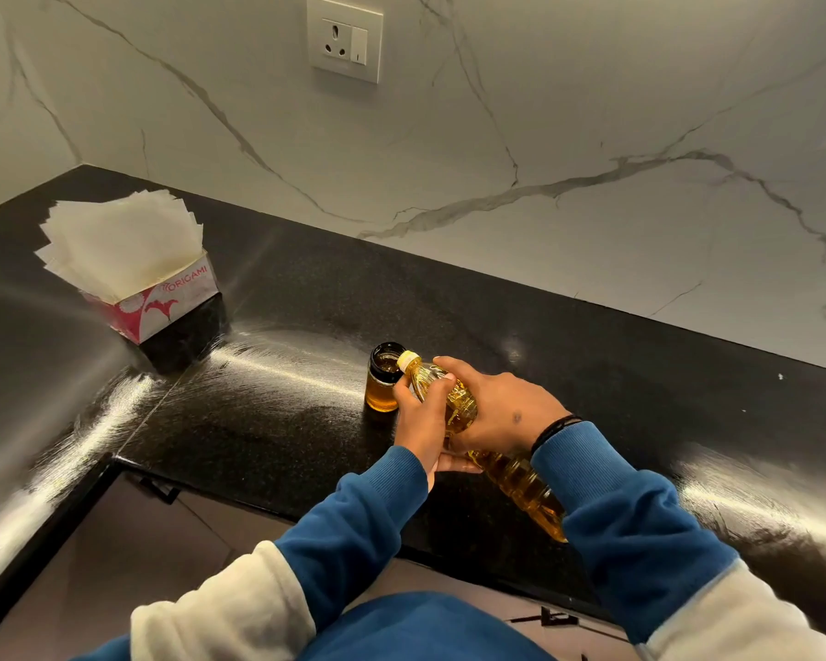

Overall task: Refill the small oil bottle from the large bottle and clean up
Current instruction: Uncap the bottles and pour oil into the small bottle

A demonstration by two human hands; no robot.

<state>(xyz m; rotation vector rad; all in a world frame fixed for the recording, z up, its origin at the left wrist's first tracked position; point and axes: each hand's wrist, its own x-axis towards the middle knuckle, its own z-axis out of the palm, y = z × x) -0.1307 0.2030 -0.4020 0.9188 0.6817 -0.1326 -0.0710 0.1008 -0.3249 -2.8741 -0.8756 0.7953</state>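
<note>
Item: small dark-glass oil bottle (385, 385), mouth open, amber oil low inside, upright on the black polished stone tabletop (277, 298).

Item: large ribbed clear-plastic oil bottle (468, 412), tipped, its yellow neck at the small bottle's rim, just right of it.

Grip: our left hand (420, 422) curls around the large bottle's neck from below; our right hand (501, 412) wraps its shoulder.

Hazards, as we judge: a squeeze could surge oil past the narrow mouth; a nudge could topple the small bottle.

Item: red-and-white box of paper napkins (163, 302), well left of it.
</note>
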